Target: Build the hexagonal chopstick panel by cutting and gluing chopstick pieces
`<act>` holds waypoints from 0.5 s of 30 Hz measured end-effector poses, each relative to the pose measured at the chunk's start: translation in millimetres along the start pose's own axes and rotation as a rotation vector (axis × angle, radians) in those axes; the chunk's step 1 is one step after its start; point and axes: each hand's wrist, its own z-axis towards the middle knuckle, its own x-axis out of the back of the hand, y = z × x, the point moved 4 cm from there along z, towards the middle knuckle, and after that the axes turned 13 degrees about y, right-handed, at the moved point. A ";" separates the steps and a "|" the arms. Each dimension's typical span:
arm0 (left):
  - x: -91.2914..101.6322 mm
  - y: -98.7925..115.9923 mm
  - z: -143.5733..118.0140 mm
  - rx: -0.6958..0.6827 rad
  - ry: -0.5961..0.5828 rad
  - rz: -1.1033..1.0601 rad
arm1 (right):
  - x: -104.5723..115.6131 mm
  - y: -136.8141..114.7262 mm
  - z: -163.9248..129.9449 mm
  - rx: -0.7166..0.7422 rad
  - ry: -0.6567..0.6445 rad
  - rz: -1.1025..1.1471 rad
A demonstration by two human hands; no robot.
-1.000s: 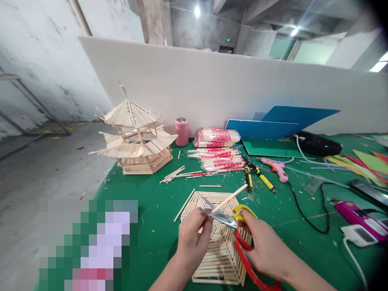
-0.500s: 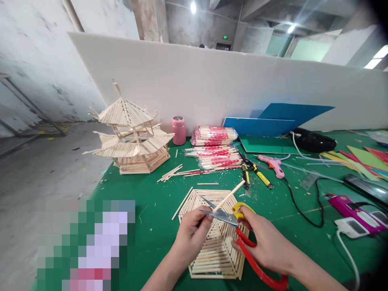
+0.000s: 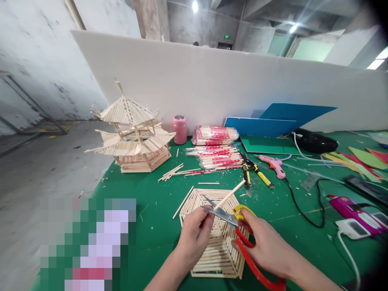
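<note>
The left hand (image 3: pixel 195 234) pinches one end of a thin wooden stick (image 3: pixel 229 195) between thumb and fingertips, and the stick slants up and away to the right. The right hand (image 3: pixel 266 244) is closed through the handles of the scissors (image 3: pixel 239 226) (yellow upper loop, red lower one), whose blades stand slightly parted around the stick just beside the left fingertips.

Both hands hover above the hexagonal stick panel (image 3: pixel 212 250), which lies flat on the green table (image 3: pixel 151 210). Beyond the panel, loose sticks (image 3: pixel 172 172) lie scattered, and further back stand packs of wrapped chopsticks (image 3: pixel 216 147). Left of those packs sit a pink jar (image 3: pixel 180 129) and a stick pagoda model (image 3: pixel 133 137). Right of the panel's far edge lie yellow-handled pliers (image 3: pixel 256 173) and a pink glue gun (image 3: pixel 274 165).
</note>
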 end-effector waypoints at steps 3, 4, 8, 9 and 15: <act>-0.6 0.5 0.1 -0.007 -0.047 -0.052 | 0.3 1.6 -1.3 0.010 -0.011 0.017; -0.5 1.3 0.5 0.004 -0.063 -0.085 | 0.5 2.3 -1.7 0.014 -0.015 0.023; 0.2 6.2 3.0 0.076 -0.120 -0.201 | 2.3 5.2 -2.6 0.012 -0.013 0.025; 0.2 6.9 3.4 0.103 -0.134 -0.226 | 2.7 5.5 -2.8 0.010 -0.010 0.021; -3.8 0.8 1.5 0.231 -0.197 -0.251 | 2.6 1.9 -3.1 0.000 -0.024 0.006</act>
